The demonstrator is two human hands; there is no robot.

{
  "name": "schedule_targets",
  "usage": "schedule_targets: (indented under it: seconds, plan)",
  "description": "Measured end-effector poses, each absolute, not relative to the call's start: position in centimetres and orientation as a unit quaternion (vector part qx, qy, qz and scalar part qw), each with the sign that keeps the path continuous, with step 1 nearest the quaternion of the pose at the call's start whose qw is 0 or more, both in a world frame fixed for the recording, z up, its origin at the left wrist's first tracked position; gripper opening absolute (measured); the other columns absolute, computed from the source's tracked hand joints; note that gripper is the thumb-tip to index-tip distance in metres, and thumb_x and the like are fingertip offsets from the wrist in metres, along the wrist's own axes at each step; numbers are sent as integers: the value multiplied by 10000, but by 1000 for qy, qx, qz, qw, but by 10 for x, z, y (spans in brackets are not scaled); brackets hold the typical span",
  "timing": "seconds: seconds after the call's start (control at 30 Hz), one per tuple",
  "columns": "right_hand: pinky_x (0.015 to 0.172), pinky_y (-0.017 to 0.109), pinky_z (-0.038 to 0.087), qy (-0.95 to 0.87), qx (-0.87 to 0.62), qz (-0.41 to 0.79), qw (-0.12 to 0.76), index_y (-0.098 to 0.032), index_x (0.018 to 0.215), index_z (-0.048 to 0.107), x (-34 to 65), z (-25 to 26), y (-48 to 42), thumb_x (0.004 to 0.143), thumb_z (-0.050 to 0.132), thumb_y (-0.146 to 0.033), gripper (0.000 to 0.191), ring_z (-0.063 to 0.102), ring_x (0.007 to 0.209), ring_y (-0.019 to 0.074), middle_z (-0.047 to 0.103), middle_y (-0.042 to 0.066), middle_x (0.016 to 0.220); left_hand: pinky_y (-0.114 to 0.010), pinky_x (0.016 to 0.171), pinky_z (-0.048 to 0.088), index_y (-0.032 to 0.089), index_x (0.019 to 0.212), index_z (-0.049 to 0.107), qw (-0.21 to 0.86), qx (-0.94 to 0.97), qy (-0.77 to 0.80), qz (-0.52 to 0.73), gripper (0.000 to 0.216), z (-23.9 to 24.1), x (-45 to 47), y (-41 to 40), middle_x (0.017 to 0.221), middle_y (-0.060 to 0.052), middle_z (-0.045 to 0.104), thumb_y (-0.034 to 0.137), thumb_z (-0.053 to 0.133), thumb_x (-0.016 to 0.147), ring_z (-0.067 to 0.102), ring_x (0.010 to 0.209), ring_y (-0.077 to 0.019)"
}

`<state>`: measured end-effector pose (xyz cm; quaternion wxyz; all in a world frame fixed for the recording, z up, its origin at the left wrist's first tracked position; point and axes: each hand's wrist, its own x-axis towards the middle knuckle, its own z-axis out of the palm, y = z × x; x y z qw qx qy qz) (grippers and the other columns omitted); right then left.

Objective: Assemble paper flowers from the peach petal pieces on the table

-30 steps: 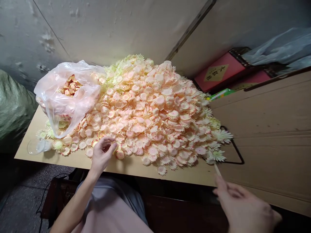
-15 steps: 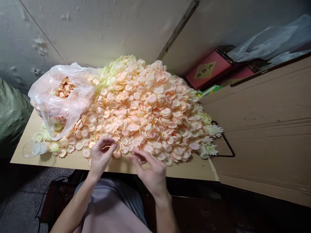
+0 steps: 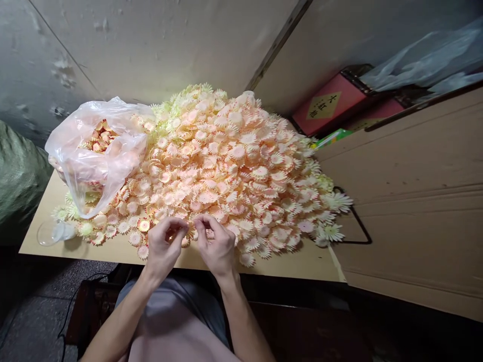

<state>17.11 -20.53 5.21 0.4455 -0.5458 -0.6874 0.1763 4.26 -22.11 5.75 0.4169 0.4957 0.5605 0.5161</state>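
A large heap of pale pink and cream artificial flower heads (image 3: 226,166) with toothed petals covers most of the board-topped table (image 3: 287,269). At the heap's front edge my left hand (image 3: 166,246) is closed in a pinch, its fingertips turned to the right. Close beside it, fingertips almost meeting, my right hand (image 3: 217,246) is pinched as well. Whatever lies between the fingers of either hand is too small or hidden to make out. A flower head with a redder rim (image 3: 144,224) lies just left of my left hand.
A translucent plastic bag (image 3: 109,171) holding more flower heads stands at the left. Near the left front edge a clear plastic cup (image 3: 49,234) lies on its side. Cardboard (image 3: 407,216) and a red box (image 3: 324,105) border the right; a wall (image 3: 151,45) rises behind.
My right hand has moved left and slightly up, close to my left hand, and its fingers have come into a pinch. My left hand has shifted slightly right. The view has shifted slightly.
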Motion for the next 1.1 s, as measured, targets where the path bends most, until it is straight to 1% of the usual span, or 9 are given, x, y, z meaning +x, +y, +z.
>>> schedule_targets:
  seconds: [0.2,0.33,0.47,0.53,0.63,0.7,0.77,0.97,1.1]
  plan:
    - [572,250,535,-509,-627,259,530,-172,826,610,174,36,-196,939,534,-373,243,671,612,155,699,58,730,-201,603,477,184,800,639,313,555,569,520,74,59,47,-229,768,-31,653,134,606,842,603,682,-120]
    - [508,245,515,-405,-635,277,597,-161,815,594,209,44,-186,892,586,-477,325,630,508,131,669,31,674,-187,596,494,177,804,621,361,484,590,536,48,55,38,-232,747,-13,640,198,652,834,616,682,-112]
    - [459,239,473,-481,-625,337,514,-166,682,627,233,53,-198,909,561,-492,403,578,451,121,638,22,581,-189,678,535,176,836,617,455,375,593,549,136,53,33,-225,794,-2,653,261,714,794,652,740,-105]
    - [487,248,487,-539,-606,367,455,-177,680,660,229,52,-208,897,601,-454,357,589,485,127,655,28,599,-190,706,539,174,833,623,473,350,587,556,165,54,33,-221,819,-4,660,274,738,771,662,766,-105]
    - [659,289,571,-568,-558,435,420,-199,851,719,206,45,-219,853,680,-396,201,693,681,174,739,60,788,-177,685,530,170,823,638,484,337,581,560,192,57,34,-217,815,-7,670,284,770,742,660,766,-105]
    - [780,314,597,-542,-530,486,436,-212,1034,714,187,41,-220,788,755,-370,295,725,872,211,758,86,991,-175,652,524,168,827,653,495,331,577,559,211,59,34,-216,812,-13,681,297,788,728,661,755,-111]
    - [854,329,598,-502,-511,527,457,-219,1116,702,171,38,-217,733,802,-355,418,718,980,226,746,95,1101,-184,639,529,162,832,677,513,331,570,549,217,59,32,-216,807,-22,692,309,795,724,669,742,-120]
    - [877,320,600,-398,-489,602,490,-220,999,741,161,41,-200,655,852,-324,376,738,938,210,775,64,1015,-201,690,557,164,829,732,492,363,575,544,182,56,28,-217,845,-44,712,327,769,759,680,780,-134]
    - [765,293,621,-383,-484,623,479,-213,993,738,162,44,-196,671,840,-329,356,748,795,188,783,42,874,-210,681,563,175,872,748,469,415,585,515,212,53,26,-217,915,-62,705,377,706,821,682,827,-151]
